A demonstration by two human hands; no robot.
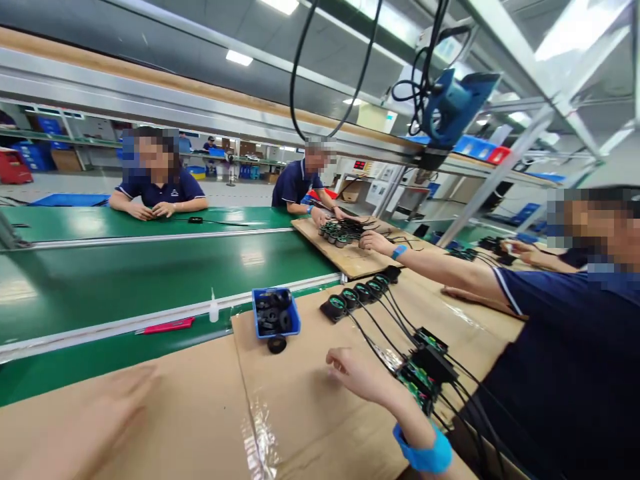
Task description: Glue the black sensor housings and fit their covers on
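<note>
My left hand [95,420] is blurred at the lower left, low over the cardboard sheet [300,413], fingers spread and holding nothing. My right hand [356,375], a blue strap on its wrist, rests on the cardboard with loosely curled fingers and nothing in it. It sits just left of the green circuit boards [420,380] with black cables. Beyond them lies a row of black round parts [357,297] on wires. A small blue bin [295,320] of black rings stands ahead of my hands, with one loose ring [277,344] in front of it.
A green conveyor belt [150,273] runs across behind the cardboard, with a small white bottle [214,308] and a red tool [165,326] at its near edge. A co-worker at the right reaches an arm [440,267] to another board of parts. Two people sit across the belt. A blue tool [453,107] hangs overhead.
</note>
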